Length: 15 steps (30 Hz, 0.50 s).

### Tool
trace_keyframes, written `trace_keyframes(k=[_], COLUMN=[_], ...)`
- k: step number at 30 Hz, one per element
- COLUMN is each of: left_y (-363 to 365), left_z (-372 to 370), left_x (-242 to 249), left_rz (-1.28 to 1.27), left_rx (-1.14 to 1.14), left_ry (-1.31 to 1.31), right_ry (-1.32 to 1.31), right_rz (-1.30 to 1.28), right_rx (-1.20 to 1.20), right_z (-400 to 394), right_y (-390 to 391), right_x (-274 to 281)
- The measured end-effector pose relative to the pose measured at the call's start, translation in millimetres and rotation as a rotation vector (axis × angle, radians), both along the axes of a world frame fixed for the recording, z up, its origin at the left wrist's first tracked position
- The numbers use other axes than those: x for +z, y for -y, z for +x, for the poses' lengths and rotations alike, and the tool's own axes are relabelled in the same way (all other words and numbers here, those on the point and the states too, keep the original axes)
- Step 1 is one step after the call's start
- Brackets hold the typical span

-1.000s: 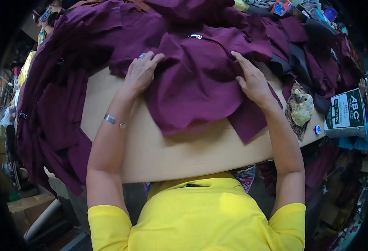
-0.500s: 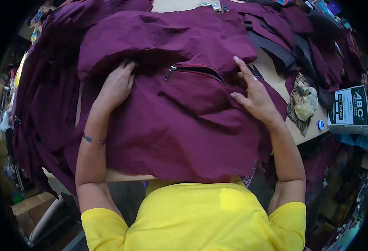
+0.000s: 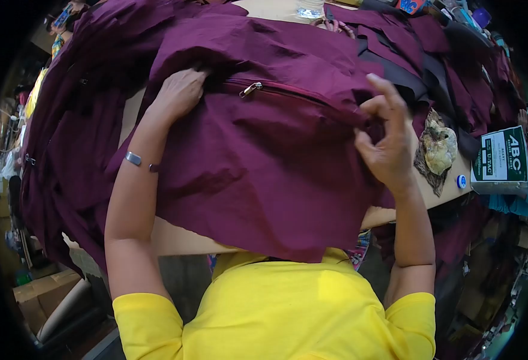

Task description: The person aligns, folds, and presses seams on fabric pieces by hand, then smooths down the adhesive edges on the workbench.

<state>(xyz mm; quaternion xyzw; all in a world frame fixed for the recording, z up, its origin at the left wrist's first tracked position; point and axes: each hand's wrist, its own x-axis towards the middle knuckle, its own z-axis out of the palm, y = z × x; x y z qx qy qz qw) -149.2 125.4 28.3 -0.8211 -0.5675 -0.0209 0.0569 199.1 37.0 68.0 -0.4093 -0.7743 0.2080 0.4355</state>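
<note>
A maroon cloth panel (image 3: 258, 168) lies spread in front of me, its near edge close to my yellow shirt. Across its upper part runs a zipper (image 3: 300, 94), with a metal zipper pull (image 3: 250, 90) towards its left end. My left hand (image 3: 181, 95) is closed on the cloth at the zipper's left end, fingertips hidden in a fold. At the opposite end, my right hand (image 3: 389, 135) pinches the bunched cloth between thumb and fingers; its upper fingers are raised and slightly blurred.
More maroon cloth (image 3: 72, 144) is heaped at the left, and maroon and dark pieces (image 3: 408, 54) lie at the upper right. On the table's right side are a crumpled wad (image 3: 439, 147), a blue cap (image 3: 461, 181) and an ABC-labelled package (image 3: 501, 159). Scissors handles (image 3: 336, 25) show at the back.
The zipper line is now pulled straighter and its gap has narrowed. My left hand has shifted slightly right and up, my right hand outward, now pinching cloth. The panel's lower edge has swung.
</note>
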Motion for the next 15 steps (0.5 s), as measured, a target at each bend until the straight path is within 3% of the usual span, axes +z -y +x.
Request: trace_keyframes(k=[4, 5, 7, 9, 10, 11, 13, 15], left_y=[5.7, 8.4, 3.6, 24.2, 28.2, 37.4, 39.1, 35.0], left_z=[-0.6, -6.2, -29.6, -28.0, -33.2, -23.6, -30.3, -24.5], left_x=[25.3, 32.8, 45.5, 80.8, 95.3, 118.4, 95.1, 64.6], left_rz=[0.146, 0.123, 0.12, -0.042, -0.059, -0.154, -0.167, -0.207], left_rx=[-0.148, -0.133, -0.333, 0.048, 0.012, 0.17, -0.023, -0.083], left_ry=[-0.177, -0.146, 0.04, 0.475, 0.581, 0.449, 0.652, 0.604], right_ry=[0.198, 0.281, 0.435, 0.382, 0.291, 0.201, 0.053, 0.033], right_rz=[0.125, 0.062, -0.07, -0.032, 0.04, 0.114, 0.051, 0.033], right_rx=[-0.016, 0.024, 0.104, 0.073, 0.035, -0.001, 0.085, 0.106], right_z=[0.7, 4.4, 14.6, 23.4, 26.1, 26.2, 20.5, 13.8], right_y=[-11.7, -21.7, -42.6, -63.4, -69.5, -73.4, -67.4, -62.8], right_x=[14.0, 16.4, 19.4, 37.3, 51.5, 63.3, 78.9, 79.5])
